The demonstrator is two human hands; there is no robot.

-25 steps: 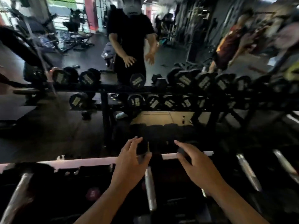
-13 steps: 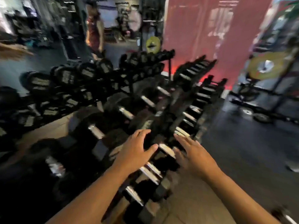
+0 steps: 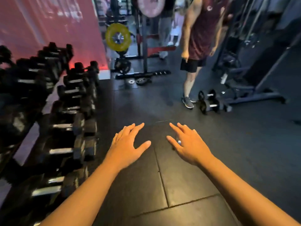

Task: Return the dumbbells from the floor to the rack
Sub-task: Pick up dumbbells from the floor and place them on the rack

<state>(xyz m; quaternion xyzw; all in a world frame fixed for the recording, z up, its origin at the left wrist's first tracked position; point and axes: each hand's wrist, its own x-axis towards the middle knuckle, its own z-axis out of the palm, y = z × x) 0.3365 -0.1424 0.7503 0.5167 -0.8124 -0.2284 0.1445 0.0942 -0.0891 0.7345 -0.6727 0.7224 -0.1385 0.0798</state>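
Two black dumbbells (image 3: 210,101) with chrome handles lie on the dark rubber floor at the right middle, beside a standing person's shoes. The dumbbell rack (image 3: 65,111) runs along the left side, filled with several black hex dumbbells. My left hand (image 3: 127,145) and my right hand (image 3: 189,144) hover palm-down over the floor mats in the centre, fingers spread, holding nothing. Both hands are well short of the floor dumbbells and to the right of the rack.
A person (image 3: 200,46) in a maroon top and black shorts stands beside the floor dumbbells. A bench frame (image 3: 254,92) sits at the far right. A squat rack with a yellow plate (image 3: 118,37) and small plates (image 3: 140,81) on the floor stand behind. A red wall is at the left.
The view has swung right, away from the rack and its mirror, onto the open floor. My hands have left the racked dumbbells and stay empty with fingers spread.
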